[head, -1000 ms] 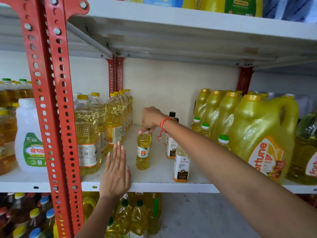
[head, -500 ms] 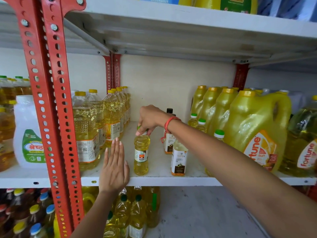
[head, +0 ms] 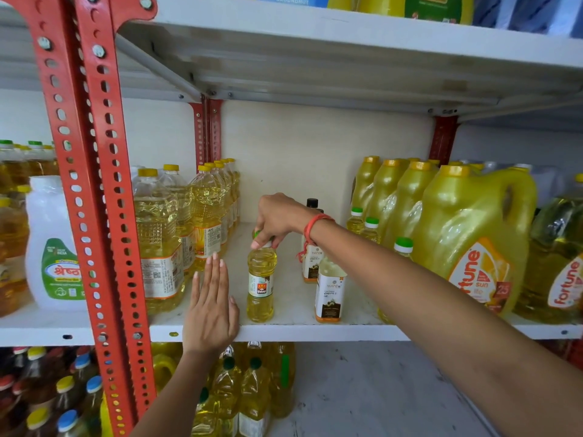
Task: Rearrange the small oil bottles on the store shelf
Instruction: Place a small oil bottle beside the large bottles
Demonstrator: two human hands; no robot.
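A small yellow oil bottle [head: 260,283] with a green cap stands upright near the front edge of the white middle shelf [head: 315,332]. My right hand [head: 279,219] grips its cap from above. My left hand [head: 210,305] lies flat and open on the shelf just left of the bottle, fingers pointing back, not touching it. Two small white-labelled coconut oil bottles [head: 328,290] stand to the right, one behind the other. Several small green-capped bottles [head: 371,227] stand further right, partly hidden by my right arm.
Tall clear oil bottles [head: 159,244] crowd the shelf's left side. Large yellow jugs [head: 467,238] fill the right. A red perforated upright [head: 91,197] stands at front left. Another shelf hangs close overhead, and more bottles stand below.
My right hand has brought the small bottle forward toward the shelf's front edge. My left hand has stayed flat beside it.
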